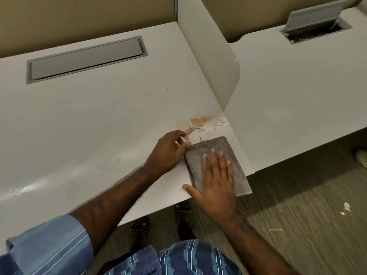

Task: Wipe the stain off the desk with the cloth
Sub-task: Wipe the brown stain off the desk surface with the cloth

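A folded grey cloth point(224, 153) lies flat on the white desk point(99, 120) near its front right corner. My right hand point(215, 181) rests palm down on the cloth with its fingers spread. My left hand point(168, 151) touches the cloth's left upper corner, its fingers curled at the edge. Just beyond both hands an orange-brown and reddish stain point(200, 124) is smeared on the desk, next to the foot of the divider. The cloth lies apart from the main smear.
A white divider panel point(210, 56) stands upright to the right of the stain. A shut grey cable flap point(85, 59) sits at the desk's back. The neighbouring desk point(297, 86) has an open cable flap point(315, 16). Carpet with small scraps point(345, 207) lies below.
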The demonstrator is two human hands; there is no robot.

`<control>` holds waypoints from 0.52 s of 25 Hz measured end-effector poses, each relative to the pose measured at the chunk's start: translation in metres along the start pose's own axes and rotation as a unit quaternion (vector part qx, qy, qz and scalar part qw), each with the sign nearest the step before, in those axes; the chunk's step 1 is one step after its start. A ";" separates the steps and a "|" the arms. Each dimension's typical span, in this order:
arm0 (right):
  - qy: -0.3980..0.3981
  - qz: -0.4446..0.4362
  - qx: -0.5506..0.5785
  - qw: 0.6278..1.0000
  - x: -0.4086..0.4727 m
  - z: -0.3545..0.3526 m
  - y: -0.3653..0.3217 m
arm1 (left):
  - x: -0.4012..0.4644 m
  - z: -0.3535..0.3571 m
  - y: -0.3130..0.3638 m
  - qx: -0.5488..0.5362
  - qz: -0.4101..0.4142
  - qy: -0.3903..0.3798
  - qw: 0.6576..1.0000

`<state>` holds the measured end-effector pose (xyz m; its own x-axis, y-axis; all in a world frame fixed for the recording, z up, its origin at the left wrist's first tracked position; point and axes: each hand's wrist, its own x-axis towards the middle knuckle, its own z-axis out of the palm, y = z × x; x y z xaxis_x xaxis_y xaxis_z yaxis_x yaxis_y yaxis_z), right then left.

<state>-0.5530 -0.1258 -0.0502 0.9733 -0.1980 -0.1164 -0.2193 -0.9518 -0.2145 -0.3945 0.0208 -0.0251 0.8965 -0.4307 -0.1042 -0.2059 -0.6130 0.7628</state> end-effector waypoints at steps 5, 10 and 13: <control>0.056 0.008 -0.008 0.998 0.011 0.011 0.004 | -0.034 -0.054 -0.086 0.207 0.046 0.168 0.963; 0.055 -0.006 -0.027 0.998 0.094 -0.006 0.007 | -0.042 -0.079 -0.131 0.304 0.043 0.182 0.934; 0.046 0.018 -0.026 0.998 0.170 -0.023 0.002 | -0.040 -0.074 -0.133 0.301 0.050 0.179 0.935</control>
<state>-0.3861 -0.1670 -0.0481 0.9674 -0.2510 -0.0333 -0.2531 -0.9539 -0.1616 -0.3739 0.1690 -0.0751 0.9125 -0.3229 0.2510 -0.3830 -0.8900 0.2476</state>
